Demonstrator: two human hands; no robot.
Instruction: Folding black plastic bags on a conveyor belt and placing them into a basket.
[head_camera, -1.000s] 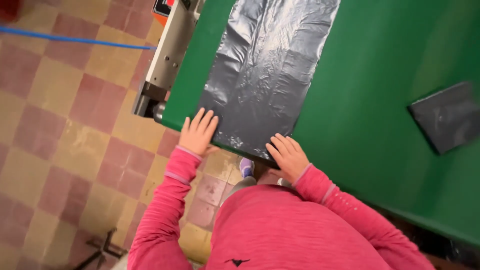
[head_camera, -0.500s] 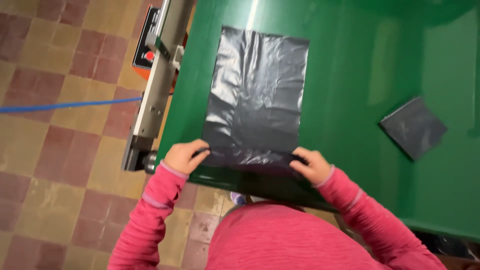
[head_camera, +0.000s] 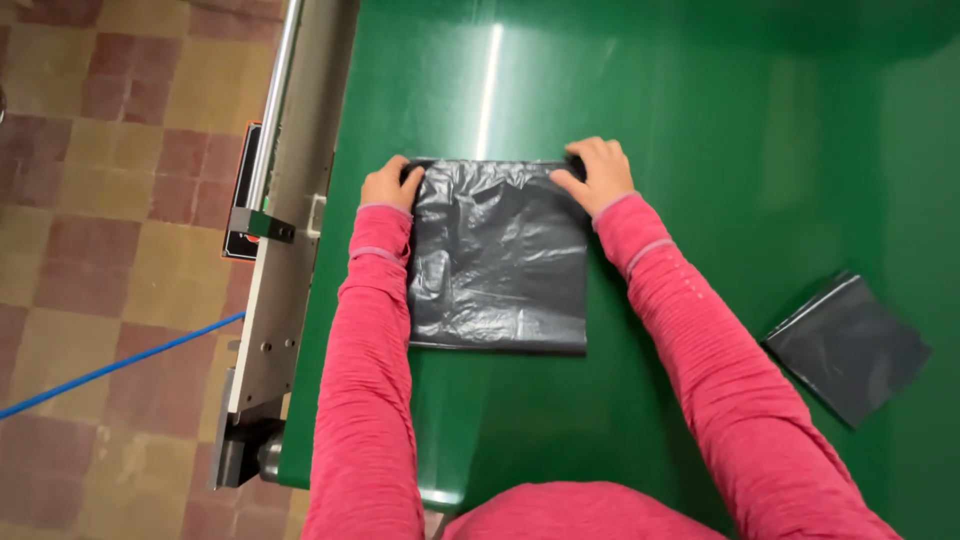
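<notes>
Your black plastic bag (head_camera: 498, 258) lies flat on the green counter (head_camera: 700, 150), right in front of you and between your two pink sleeves. It looks doubled over already: the near edge is a clean, straight fold, and the loose end sits at the far edge, where both your hands are. So, judging from how it lies, one fold seems to be made, and the far edges are being lined up or pressed down. The bag is still larger than the folded dark bag (head_camera: 848, 345) lying well apart to your right, which suggests more folding is left before this one matches it.

Your left hand (head_camera: 392, 186) is at the far left corner of the bag, with its fingers curled down onto the plastic. Your right hand (head_camera: 598, 172) is at the far right corner in the same way. Each grip is closed on its corner, pinching or pinning the layers. Whether the fingertips go under the plastic or only press on top, the view does not show.

The surface of the bag is wrinkled across the middle. Along the left side of the counter runs a grey metal rail (head_camera: 290, 230), with the tiled floor (head_camera: 110, 200) beyond it and a blue cord (head_camera: 110, 368) crossing the tiles.
</notes>
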